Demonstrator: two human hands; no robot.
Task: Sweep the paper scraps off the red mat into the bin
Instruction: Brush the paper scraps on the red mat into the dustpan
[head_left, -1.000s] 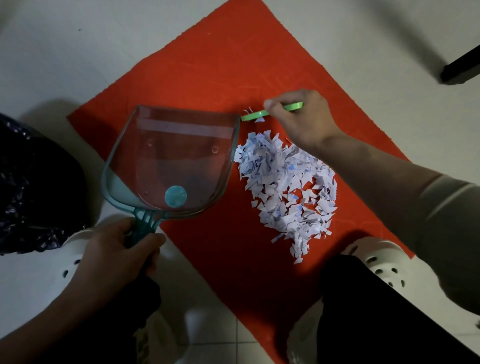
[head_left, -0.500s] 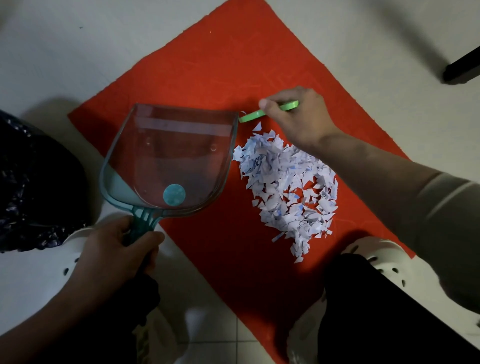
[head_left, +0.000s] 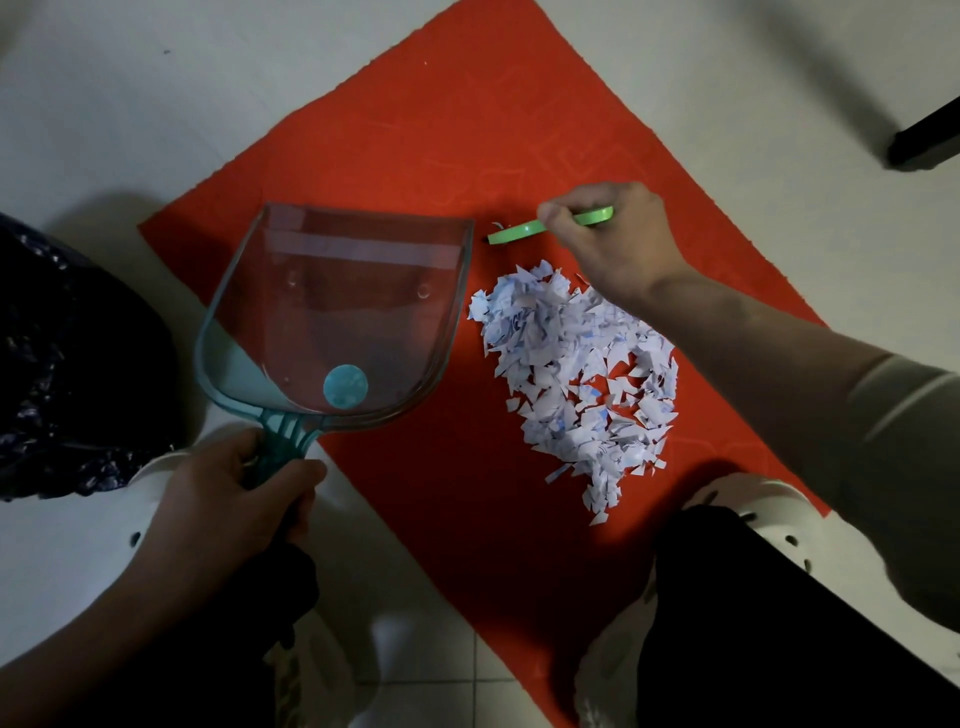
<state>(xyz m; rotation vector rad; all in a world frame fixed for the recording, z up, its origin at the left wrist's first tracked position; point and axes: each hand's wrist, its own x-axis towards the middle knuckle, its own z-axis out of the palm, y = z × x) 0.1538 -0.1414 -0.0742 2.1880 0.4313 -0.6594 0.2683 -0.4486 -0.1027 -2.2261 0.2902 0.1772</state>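
A heap of white paper scraps (head_left: 576, 379) lies on the red mat (head_left: 415, 156), right of centre. My left hand (head_left: 228, 499) grips the teal handle of a clear dustpan (head_left: 337, 312), whose mouth faces the far side and whose right edge lies just left of the heap. My right hand (head_left: 613, 244) holds a green brush handle (head_left: 519, 228) at the far end of the heap, the brush tip near the dustpan's far right corner. One stray scrap (head_left: 497, 225) lies by the brush tip. The bristles are hidden.
A dark plastic bin bag (head_left: 62, 364) sits at the left edge, beside the dustpan. My white perforated shoes (head_left: 769, 514) and dark trouser legs are at the mat's near edge. A black furniture leg (head_left: 924, 137) stands at the far right on the pale floor.
My right hand has moved the green brush a little to the left and back along the far end of the heap, nudging top scraps into it. The dustpan has barely shifted.
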